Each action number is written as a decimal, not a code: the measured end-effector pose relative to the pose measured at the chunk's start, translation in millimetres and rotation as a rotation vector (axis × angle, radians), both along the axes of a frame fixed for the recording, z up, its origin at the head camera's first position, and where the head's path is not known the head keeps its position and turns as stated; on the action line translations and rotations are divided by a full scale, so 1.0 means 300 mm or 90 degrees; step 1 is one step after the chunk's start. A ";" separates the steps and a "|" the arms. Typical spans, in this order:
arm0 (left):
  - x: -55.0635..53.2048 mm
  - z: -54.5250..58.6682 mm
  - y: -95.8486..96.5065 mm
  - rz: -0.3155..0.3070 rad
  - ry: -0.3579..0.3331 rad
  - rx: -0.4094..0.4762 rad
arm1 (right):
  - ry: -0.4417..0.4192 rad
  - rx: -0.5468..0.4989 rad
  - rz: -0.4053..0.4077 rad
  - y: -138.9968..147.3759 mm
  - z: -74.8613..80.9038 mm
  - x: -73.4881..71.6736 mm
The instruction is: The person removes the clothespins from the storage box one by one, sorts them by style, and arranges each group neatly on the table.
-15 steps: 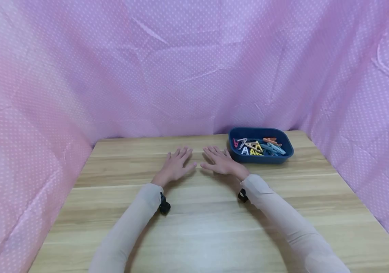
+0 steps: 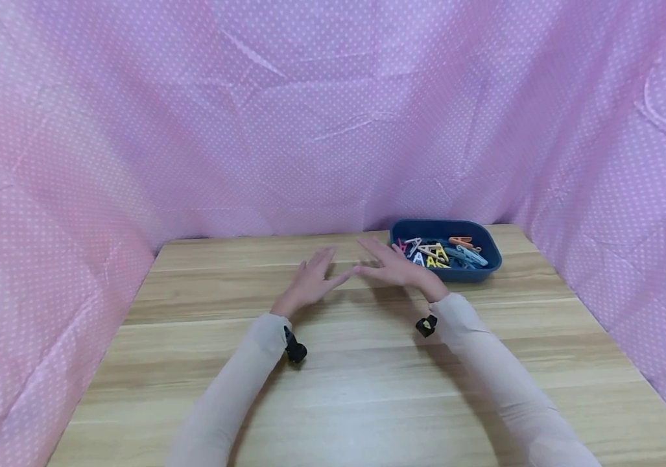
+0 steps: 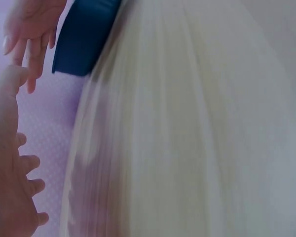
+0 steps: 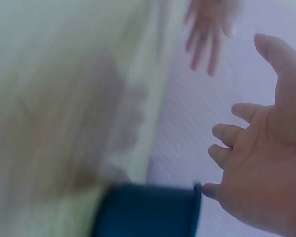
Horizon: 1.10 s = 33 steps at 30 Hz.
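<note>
Both hands hover over the wooden table with fingers stretched out and nothing in them. The left hand [image 2: 309, 282] is left of centre, its thumb pointing right toward the other hand. My right hand [image 2: 393, 266] is nearest to the dark blue bin [image 2: 467, 275], and overlaps the bin's left edge in the head view. Inside the bin lie several clothespins [image 2: 434, 251] in yellow, white, pink, orange and light blue. In the left wrist view the palm of the left hand [image 3: 10, 163] shows beside the bin [image 3: 84, 39]. The right wrist view shows the right palm [image 4: 261, 158] facing the camera.
The wooden table [image 2: 356, 389] spreads under both arms. A pink dotted cloth [image 2: 286, 130] hangs behind it and along both sides. The bin stands at the back right, near the table's far edge. Each wrist carries a small black camera [image 2: 296, 350].
Both hands have lifted off the table. The left hand has shifted right and the right hand slightly right, toward the bin, while the thumb tips have come close together.
</note>
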<state>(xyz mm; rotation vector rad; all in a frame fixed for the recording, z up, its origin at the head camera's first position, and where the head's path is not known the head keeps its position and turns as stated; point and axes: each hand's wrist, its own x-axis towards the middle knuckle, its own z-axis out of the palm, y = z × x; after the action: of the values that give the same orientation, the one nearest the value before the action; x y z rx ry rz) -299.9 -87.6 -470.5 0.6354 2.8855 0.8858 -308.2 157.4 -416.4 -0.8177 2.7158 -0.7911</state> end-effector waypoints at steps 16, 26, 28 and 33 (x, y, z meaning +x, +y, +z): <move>-0.044 -0.007 0.296 -0.030 -0.064 0.295 | -0.069 -0.208 -0.113 0.437 0.093 0.004; -0.065 -0.044 0.388 -0.017 -0.097 0.356 | -0.094 -0.254 -0.220 0.681 0.073 0.010; -0.069 -0.046 0.400 -0.016 -0.099 0.363 | -0.101 -0.249 -0.228 0.717 0.059 0.006; -0.084 -0.047 0.425 -0.029 -0.093 0.372 | -0.128 -0.244 -0.226 0.783 0.020 -0.010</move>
<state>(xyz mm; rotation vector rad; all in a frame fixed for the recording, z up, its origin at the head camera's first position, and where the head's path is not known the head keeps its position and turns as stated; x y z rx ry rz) -325.1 40.0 -484.5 0.6271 2.4595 1.7067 -311.3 392.4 -410.5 -0.2886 2.5925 -1.4151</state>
